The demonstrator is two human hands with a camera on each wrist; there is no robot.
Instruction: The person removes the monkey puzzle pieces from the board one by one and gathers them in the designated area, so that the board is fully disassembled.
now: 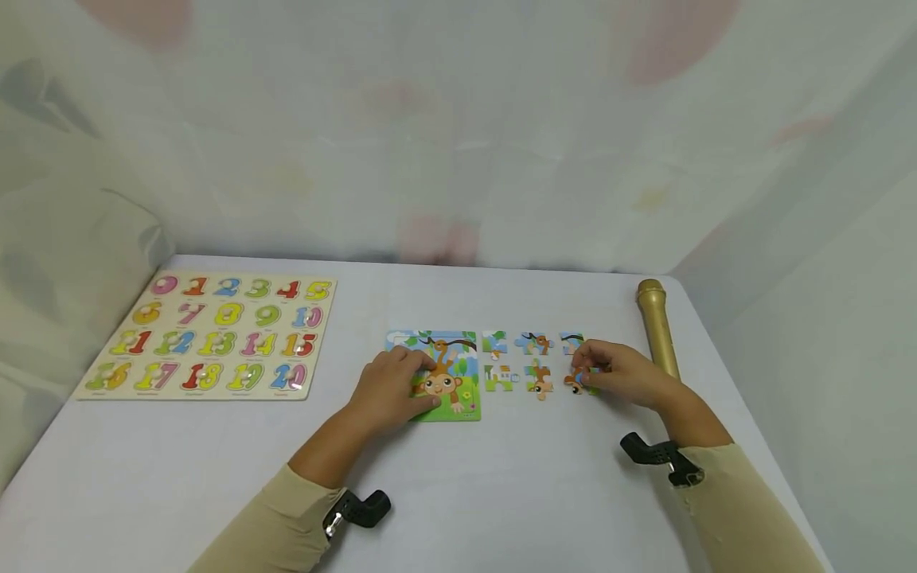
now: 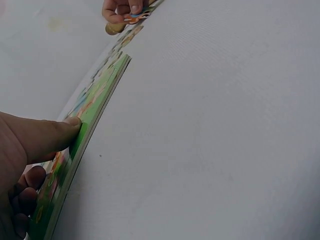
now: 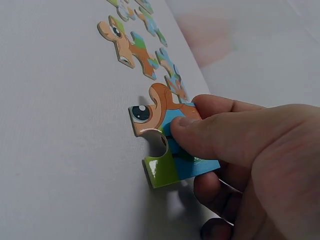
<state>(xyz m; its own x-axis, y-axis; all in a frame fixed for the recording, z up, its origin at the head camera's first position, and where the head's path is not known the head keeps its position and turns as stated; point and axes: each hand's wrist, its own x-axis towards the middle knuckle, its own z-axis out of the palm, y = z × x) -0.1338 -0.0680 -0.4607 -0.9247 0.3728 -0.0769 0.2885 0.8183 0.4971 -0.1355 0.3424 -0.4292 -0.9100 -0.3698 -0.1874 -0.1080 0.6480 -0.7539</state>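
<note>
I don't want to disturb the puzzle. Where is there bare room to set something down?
Free: the near table between the sleeves; the gap between number board and monkey board; the strip behind the loose pieces. Crowded: the left hand rests on the monkey board, pieces lie to its right, and the right hand pinches another piece near the golden tube.
</note>
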